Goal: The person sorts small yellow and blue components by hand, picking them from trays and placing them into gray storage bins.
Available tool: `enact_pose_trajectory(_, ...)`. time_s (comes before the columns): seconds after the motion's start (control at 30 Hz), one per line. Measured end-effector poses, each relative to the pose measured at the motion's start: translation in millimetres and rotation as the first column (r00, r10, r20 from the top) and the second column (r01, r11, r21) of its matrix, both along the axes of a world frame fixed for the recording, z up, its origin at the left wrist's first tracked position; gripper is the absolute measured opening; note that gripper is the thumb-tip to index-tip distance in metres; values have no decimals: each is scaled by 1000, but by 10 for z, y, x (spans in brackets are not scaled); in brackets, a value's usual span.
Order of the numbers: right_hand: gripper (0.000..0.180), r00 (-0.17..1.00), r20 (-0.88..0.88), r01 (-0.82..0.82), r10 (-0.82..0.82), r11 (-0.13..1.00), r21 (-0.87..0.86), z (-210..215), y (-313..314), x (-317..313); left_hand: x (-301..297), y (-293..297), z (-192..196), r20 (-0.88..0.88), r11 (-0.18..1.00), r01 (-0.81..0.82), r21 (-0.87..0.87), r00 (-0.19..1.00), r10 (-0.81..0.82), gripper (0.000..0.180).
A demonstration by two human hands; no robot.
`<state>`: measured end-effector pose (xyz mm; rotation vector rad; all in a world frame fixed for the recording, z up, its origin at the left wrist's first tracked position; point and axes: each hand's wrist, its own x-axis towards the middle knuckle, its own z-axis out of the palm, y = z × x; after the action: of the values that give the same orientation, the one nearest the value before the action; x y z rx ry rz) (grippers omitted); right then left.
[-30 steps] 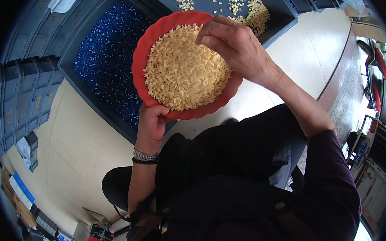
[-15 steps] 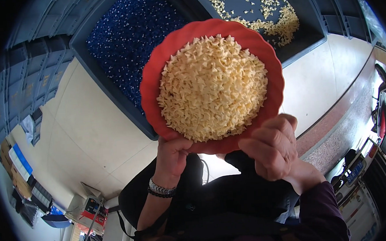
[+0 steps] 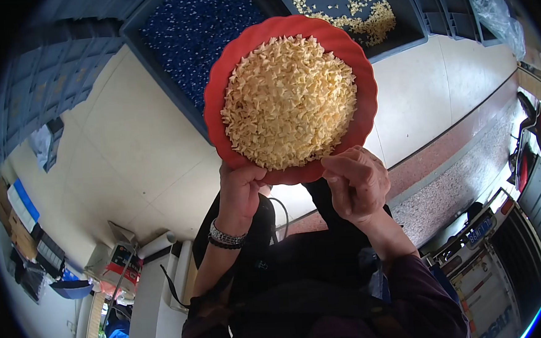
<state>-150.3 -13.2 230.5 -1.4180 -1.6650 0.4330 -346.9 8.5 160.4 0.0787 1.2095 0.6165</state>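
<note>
A red round bowl (image 3: 218, 119) with a scalloped rim is heaped with small cream, star-like pieces (image 3: 288, 103). My left hand (image 3: 240, 195) grips its near-left rim, thumb on top and fingers underneath; a beaded bracelet (image 3: 226, 235) circles that wrist. At the near-right rim, my right hand (image 3: 359, 185) is closed, thumb and forefinger pinched together just by the edge of the heap. Whatever may be between those fingertips is too small to make out.
Beyond the bowl, a grey bin (image 3: 173, 100) holds many dark blue pieces with white ones among them. Another grey bin (image 3: 408, 40) has cream pieces scattered over its bottom. Stacked grey crates (image 3: 42, 90) stand at left. A vehicle (image 3: 493, 267) shows at lower right.
The bowl sits slightly higher and smaller in the picture, with both hands moving along with it. My right hand has shifted left, its fingertips pinched nearer the heap. The surroundings have turned slightly.
</note>
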Motion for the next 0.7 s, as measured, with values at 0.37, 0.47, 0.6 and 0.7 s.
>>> enact_pose_trajectory(0.37,27,580,-560,-688,591,724,52,2723,15,-635,-17,-14,2391,-18,972,-11,236,1000,16,29)
enact_pose_trajectory(0.47,21,377,-590,-838,714,534,112,3911,112,-1233,-174,391,3611,133,985,-84,152,989,64,39)
enact_pose_trajectory(0.6,34,350,-297,-936,889,318,-151,4448,-802,-754,353,-284,4346,129,960,-136,247,986,107,54)
enact_pose_trajectory(0.7,28,218,-104,-945,970,183,-272,5143,-965,-684,206,-216,4870,135,928,-84,364,990,37,63)
